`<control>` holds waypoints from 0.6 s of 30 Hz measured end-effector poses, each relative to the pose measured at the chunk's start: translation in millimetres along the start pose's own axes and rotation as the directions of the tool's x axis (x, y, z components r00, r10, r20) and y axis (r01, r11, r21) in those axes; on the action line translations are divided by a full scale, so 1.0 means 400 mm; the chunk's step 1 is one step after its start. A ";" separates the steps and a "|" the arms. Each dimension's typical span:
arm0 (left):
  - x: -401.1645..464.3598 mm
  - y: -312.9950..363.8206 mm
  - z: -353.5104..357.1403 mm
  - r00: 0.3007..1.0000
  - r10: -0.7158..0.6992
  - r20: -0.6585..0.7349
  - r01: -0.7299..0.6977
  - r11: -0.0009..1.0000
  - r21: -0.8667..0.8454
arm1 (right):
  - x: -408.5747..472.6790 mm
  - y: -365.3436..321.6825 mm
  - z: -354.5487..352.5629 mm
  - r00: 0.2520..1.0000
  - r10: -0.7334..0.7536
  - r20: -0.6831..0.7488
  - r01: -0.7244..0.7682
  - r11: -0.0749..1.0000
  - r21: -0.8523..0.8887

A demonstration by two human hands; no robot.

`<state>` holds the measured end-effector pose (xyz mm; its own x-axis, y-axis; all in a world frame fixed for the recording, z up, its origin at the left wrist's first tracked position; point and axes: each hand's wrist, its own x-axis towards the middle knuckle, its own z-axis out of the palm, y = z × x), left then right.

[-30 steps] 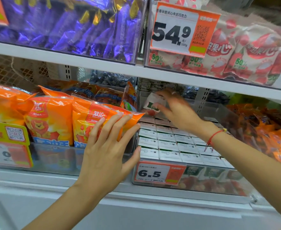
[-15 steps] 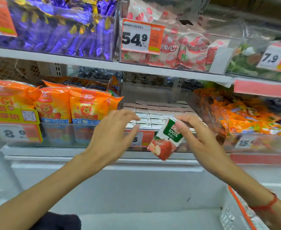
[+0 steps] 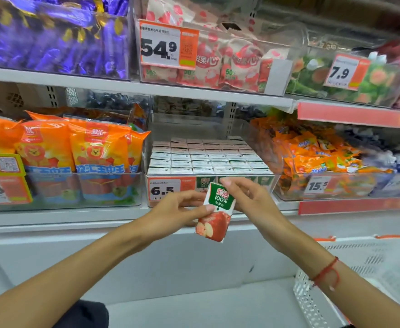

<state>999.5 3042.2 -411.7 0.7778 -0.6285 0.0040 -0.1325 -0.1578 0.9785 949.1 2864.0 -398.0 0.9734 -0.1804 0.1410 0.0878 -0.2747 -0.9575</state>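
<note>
Clearly the juice carton [image 3: 215, 211] is a small, light thing. It hangs in the air between both hands, just in front of the front edge of the shelf [image 3: 76, 218] and below the 6.5 price tag [image 3: 163, 189], a little tilted with its apple picture at the bottom.

The left hand [image 3: 170, 209] pinches the carton's left edge, with the thumb on the green band and the other fingers [image 3: 189, 197] curled behind it. The right hand [image 3: 253, 202] curls over the top right corner, one fingertip resting on the top fold. How far its other fingers wrap round the back is hidden.

By the look of it this is a coated paperboard box. The corners and edges should be stiff, while the broad faces probably give if squeezed. The glossy print may be a touch slippery (more so if the pack is chilled, which the view cannot show).

The safest hold is likely across the two narrow sides, or top and bottom, with light pressure and away from the top seal. A hard pinch on the front face could dent it.

Matching packs stand in tight rows in the clear bin [image 3: 274, 183] at the shelf's front edge. A white basket [image 3: 359, 268] sits low on the right.
</note>
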 end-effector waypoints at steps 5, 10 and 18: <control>0.014 -0.019 0.026 0.986 -0.021 -0.165 -0.002 0.990 -0.140 | 0.004 0.024 -0.012 0.998 0.058 0.033 -0.056 0.997 -0.051; 0.024 -0.029 0.036 0.971 -0.007 -0.238 -0.036 0.984 -0.172 | 0.006 0.043 -0.011 0.995 0.086 0.053 -0.084 0.996 -0.033; 0.022 -0.031 0.015 0.971 0.009 -0.237 -0.061 0.975 -0.214 | -0.013 0.031 -0.015 0.970 0.076 0.232 -0.106 0.987 0.119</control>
<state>1004.4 3033.9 -425.0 0.9001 -0.4312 0.0614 -0.0455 0.0472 0.9978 943.7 2855.8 -409.2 0.9997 0.0236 0.0054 0.0086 -0.1398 -0.9901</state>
